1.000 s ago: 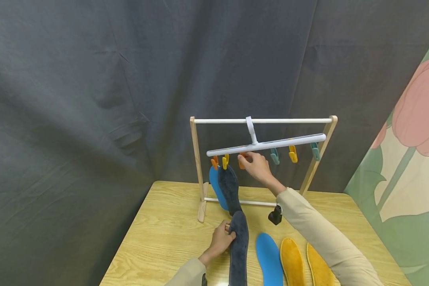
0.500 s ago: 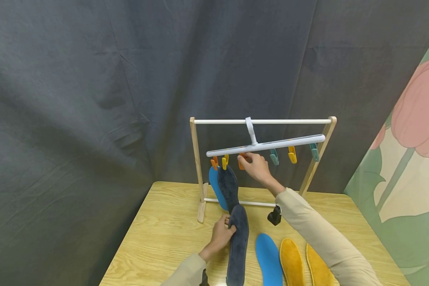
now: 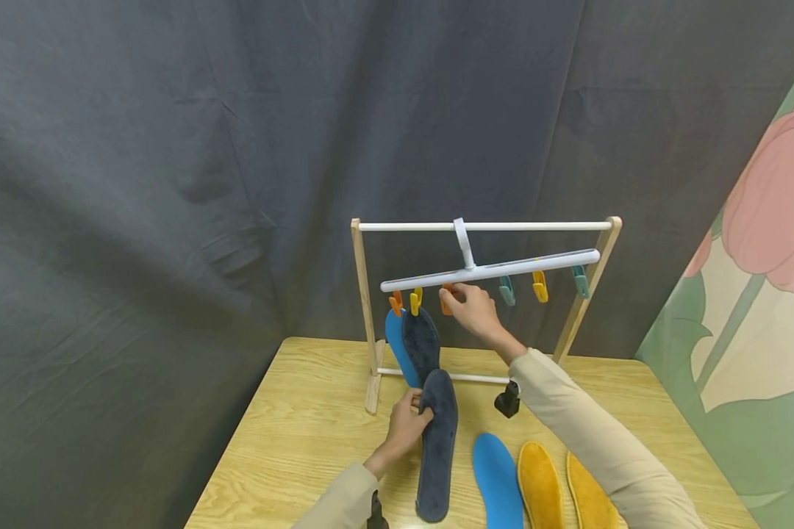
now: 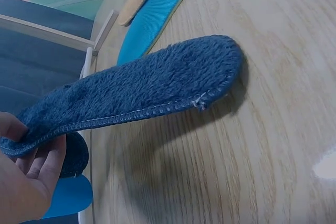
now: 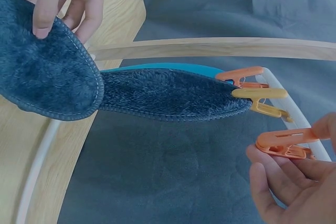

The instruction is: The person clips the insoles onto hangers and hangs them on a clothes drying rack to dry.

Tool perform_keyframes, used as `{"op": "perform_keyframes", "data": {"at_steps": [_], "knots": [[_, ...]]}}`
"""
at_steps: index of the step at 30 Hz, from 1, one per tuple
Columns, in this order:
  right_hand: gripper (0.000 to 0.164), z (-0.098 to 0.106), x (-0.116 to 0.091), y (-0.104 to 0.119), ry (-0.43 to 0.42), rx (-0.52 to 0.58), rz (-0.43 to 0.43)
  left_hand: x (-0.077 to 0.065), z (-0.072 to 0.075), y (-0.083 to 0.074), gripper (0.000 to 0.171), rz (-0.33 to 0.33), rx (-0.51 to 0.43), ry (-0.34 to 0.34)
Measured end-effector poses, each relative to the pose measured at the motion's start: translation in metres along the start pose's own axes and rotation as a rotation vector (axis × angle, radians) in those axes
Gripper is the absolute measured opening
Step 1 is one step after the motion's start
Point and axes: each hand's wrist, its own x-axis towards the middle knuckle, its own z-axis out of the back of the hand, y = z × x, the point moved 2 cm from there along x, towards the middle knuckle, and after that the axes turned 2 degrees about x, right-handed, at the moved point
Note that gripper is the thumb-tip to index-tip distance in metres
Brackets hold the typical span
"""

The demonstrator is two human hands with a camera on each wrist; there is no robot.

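My left hand (image 3: 406,425) pinches the edge of a dark blue fuzzy insole (image 3: 439,448) near its upper end, thumb on the fuzzy face in the left wrist view. My right hand (image 3: 474,310) pinches an orange clothespin (image 5: 283,141) under the white hanger (image 3: 430,280). Left of it, a yellow clothespin (image 5: 261,99) bites the tip of a second dark blue insole (image 5: 168,94). Behind that hangs a light blue insole (image 3: 400,345) from another orange clothespin (image 3: 395,303). The held insole's upper end overlaps the lower part of the hanging dark one in the head view.
The hanger hooks over the white top bar (image 3: 536,227) of a wooden rack and tilts down leftward. Teal and yellow clothespins (image 3: 539,286) hang at its right. A blue insole (image 3: 498,477) and two yellow insoles (image 3: 539,481) lie on the wooden table (image 3: 291,441).
My left hand has raised the dark blue insole toward the hanger, and its lower end has come into view. My right hand has stayed at the orange clothespin.
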Motion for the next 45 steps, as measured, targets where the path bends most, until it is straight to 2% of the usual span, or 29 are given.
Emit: {"op": "perform_keyframes", "data": {"at_steps": [9, 19, 45], "knots": [[0.042, 0.000, -0.001, 0.000, 0.008, 0.003, 0.004, 0.002, 0.001, -0.006, 0.027, -0.019, -0.031, -0.009], [0.040, 0.001, -0.003, -0.001, 0.008, 0.022, 0.017, 0.004, 0.003, -0.008, 0.026, 0.000, -0.063, -0.007], [0.043, -0.001, 0.002, 0.000, 0.002, 0.004, 0.006, 0.014, 0.015, -0.015, 0.029, -0.042, -0.031, -0.008]]}}
